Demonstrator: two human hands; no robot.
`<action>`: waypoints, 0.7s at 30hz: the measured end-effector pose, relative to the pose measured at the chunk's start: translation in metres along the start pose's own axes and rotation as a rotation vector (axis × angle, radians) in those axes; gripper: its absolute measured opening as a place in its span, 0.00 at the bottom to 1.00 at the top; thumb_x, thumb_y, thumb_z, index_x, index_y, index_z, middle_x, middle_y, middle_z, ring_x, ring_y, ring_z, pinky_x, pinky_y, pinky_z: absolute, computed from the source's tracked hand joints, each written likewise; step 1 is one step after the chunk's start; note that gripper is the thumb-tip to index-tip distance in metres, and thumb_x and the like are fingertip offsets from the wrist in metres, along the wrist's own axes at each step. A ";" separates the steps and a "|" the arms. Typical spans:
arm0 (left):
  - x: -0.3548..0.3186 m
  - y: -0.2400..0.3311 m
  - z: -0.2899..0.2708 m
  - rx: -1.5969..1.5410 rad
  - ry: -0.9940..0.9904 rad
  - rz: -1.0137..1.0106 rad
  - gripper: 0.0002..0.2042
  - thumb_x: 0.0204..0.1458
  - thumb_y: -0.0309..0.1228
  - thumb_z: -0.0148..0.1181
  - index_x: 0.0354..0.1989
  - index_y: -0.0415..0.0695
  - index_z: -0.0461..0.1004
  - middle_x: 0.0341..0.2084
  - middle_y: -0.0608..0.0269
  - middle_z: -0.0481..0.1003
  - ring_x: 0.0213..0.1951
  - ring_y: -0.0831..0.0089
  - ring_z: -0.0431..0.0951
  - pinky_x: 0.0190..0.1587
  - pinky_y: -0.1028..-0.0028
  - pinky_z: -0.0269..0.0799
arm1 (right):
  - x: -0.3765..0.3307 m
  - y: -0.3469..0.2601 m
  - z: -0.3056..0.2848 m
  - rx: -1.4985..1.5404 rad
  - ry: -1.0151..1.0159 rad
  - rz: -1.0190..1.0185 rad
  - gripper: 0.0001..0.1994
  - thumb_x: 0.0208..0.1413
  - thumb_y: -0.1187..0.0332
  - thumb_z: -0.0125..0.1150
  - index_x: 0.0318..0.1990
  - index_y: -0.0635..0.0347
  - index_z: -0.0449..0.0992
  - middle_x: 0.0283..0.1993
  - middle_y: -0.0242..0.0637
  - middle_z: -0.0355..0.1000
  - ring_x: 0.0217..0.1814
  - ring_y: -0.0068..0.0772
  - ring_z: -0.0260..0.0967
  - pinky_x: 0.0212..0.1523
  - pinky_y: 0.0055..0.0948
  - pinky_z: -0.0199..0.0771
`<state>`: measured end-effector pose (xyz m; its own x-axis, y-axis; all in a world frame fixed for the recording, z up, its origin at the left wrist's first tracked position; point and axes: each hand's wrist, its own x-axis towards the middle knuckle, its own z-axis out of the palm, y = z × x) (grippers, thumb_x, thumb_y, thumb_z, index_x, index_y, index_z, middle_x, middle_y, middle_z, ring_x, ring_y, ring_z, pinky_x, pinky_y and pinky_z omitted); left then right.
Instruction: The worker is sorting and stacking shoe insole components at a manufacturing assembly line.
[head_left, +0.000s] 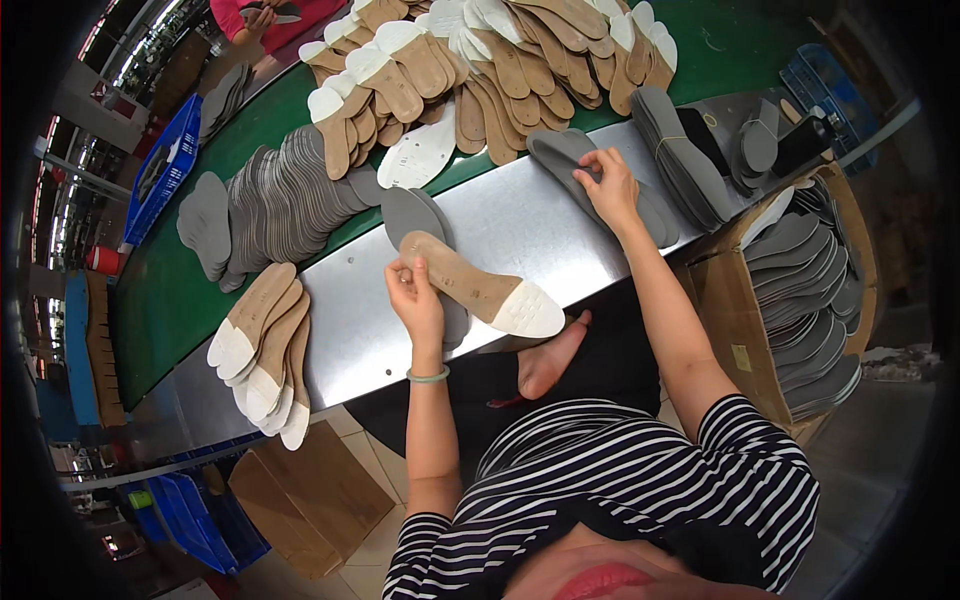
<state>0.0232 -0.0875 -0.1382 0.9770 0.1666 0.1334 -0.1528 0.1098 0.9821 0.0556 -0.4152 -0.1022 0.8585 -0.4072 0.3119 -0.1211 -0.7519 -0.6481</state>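
My left hand [416,310] grips a tan insole board [462,283] with a white toe, finger and thumb closed on its heel end. The board slants over the metal edge of the bench, above grey foam insoles [416,212] that it partly covers. My right hand [611,190] is pinched at a grey foam insole [557,152] lying at the right on the metal. Beneath that forearm more grey insoles [655,215] show in part. To the left of my left hand, several tan and white insole boards [270,345] lie fanned over the bench edge.
A large heap of tan and white boards [500,65] covers the green belt [145,320]. A row of grey insoles [295,195] stands left of it. Banded grey insoles [680,160] and a carton [725,310] of grey insoles are at the right. Another person's hand [262,18] shows far left.
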 end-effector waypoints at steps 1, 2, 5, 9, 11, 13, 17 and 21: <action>-0.003 0.007 0.002 -0.087 0.003 -0.035 0.09 0.63 0.31 0.54 0.43 0.42 0.62 0.36 0.59 0.75 0.35 0.77 0.77 0.33 0.78 0.75 | -0.001 0.000 0.000 -0.006 -0.004 0.000 0.10 0.49 0.63 0.68 0.37 0.53 0.78 0.36 0.31 0.68 0.38 0.36 0.72 0.38 0.37 0.71; -0.005 0.013 0.004 -0.175 0.009 -0.072 0.09 0.63 0.31 0.54 0.42 0.42 0.62 0.36 0.59 0.75 0.36 0.77 0.76 0.33 0.77 0.76 | -0.001 -0.001 0.000 -0.012 0.017 0.000 0.08 0.49 0.64 0.67 0.36 0.53 0.77 0.36 0.31 0.69 0.37 0.36 0.72 0.38 0.37 0.71; -0.006 0.024 0.007 -0.181 0.005 -0.110 0.08 0.64 0.29 0.51 0.43 0.39 0.61 0.37 0.58 0.74 0.37 0.77 0.75 0.35 0.79 0.75 | -0.003 -0.004 -0.001 0.023 0.050 -0.045 0.06 0.52 0.66 0.65 0.35 0.54 0.76 0.36 0.31 0.69 0.35 0.34 0.73 0.36 0.36 0.70; -0.005 0.014 0.005 -0.134 0.016 -0.044 0.07 0.63 0.27 0.51 0.43 0.38 0.62 0.35 0.59 0.74 0.34 0.80 0.73 0.36 0.80 0.71 | -0.012 0.004 -0.024 0.588 0.045 0.051 0.05 0.62 0.68 0.56 0.41 0.58 0.71 0.31 0.31 0.69 0.27 0.24 0.73 0.26 0.24 0.70; -0.005 0.012 0.007 -0.143 0.039 -0.035 0.07 0.63 0.27 0.52 0.43 0.38 0.63 0.34 0.60 0.74 0.34 0.80 0.72 0.36 0.81 0.70 | -0.020 0.007 -0.059 0.811 0.205 0.046 0.07 0.65 0.67 0.53 0.42 0.61 0.66 0.34 0.40 0.73 0.26 0.28 0.75 0.26 0.23 0.75; -0.002 0.010 0.005 -0.152 0.064 -0.028 0.07 0.63 0.26 0.53 0.43 0.38 0.63 0.33 0.61 0.74 0.33 0.81 0.72 0.36 0.81 0.69 | -0.027 -0.012 -0.105 0.923 0.301 -0.066 0.06 0.65 0.71 0.51 0.44 0.62 0.65 0.41 0.50 0.77 0.30 0.33 0.76 0.31 0.28 0.78; -0.006 0.026 0.009 -0.153 0.018 -0.134 0.07 0.63 0.28 0.51 0.43 0.38 0.63 0.35 0.57 0.76 0.37 0.78 0.75 0.39 0.79 0.71 | -0.037 -0.042 -0.185 0.882 0.169 -0.272 0.18 0.60 0.80 0.52 0.58 0.68 0.66 0.46 0.45 0.75 0.41 0.26 0.72 0.42 0.23 0.73; -0.009 0.068 0.022 -0.567 -0.161 -0.237 0.13 0.65 0.31 0.47 0.52 0.36 0.62 0.47 0.42 0.74 0.50 0.57 0.77 0.50 0.63 0.76 | -0.060 -0.072 -0.188 0.707 -0.070 -0.280 0.09 0.54 0.82 0.58 0.43 0.70 0.76 0.43 0.41 0.75 0.42 0.26 0.72 0.45 0.22 0.71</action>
<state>0.0073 -0.1027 -0.0697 0.9974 -0.0703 -0.0177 0.0584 0.6351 0.7702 -0.0810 -0.4341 0.0570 0.8425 -0.1993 0.5005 0.4334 -0.3013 -0.8494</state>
